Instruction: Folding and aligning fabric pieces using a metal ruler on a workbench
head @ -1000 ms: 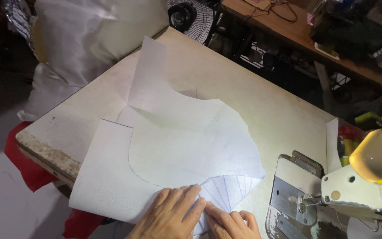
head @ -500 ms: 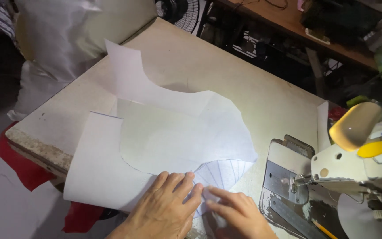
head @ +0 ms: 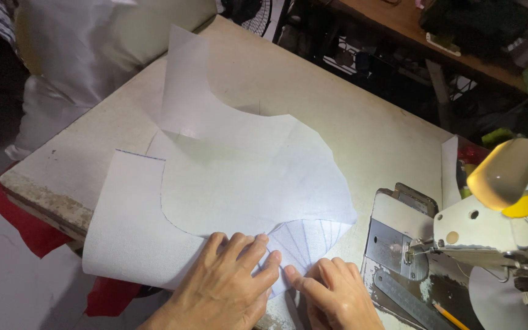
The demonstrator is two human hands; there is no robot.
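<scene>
Several cut white fabric pieces (head: 239, 177) lie stacked on a cream sewing table (head: 349, 116). The lowest piece near me carries blue fan-shaped lines (head: 313, 235). My left hand (head: 227, 284) lies flat, fingers spread, on the near edge of the stack. Beside it, my right hand (head: 331, 293) presses the lined piece with fingertips, thumb touching the left hand's fingers. Neither hand grips anything.
A white sewing machine (head: 490, 226) with a lit lamp stands at the right, a metal ruler (head: 407, 302) and pencil (head: 450, 316) below it. White sacks (head: 87, 55) sit beyond the table's left edge. Red cloth (head: 25, 226) hangs under the worn near-left edge. Cluttered workbench behind.
Both hands have slid a little farther onto the fabric, and the view has dipped and shifted right. The fabric pieces stay where they were.
</scene>
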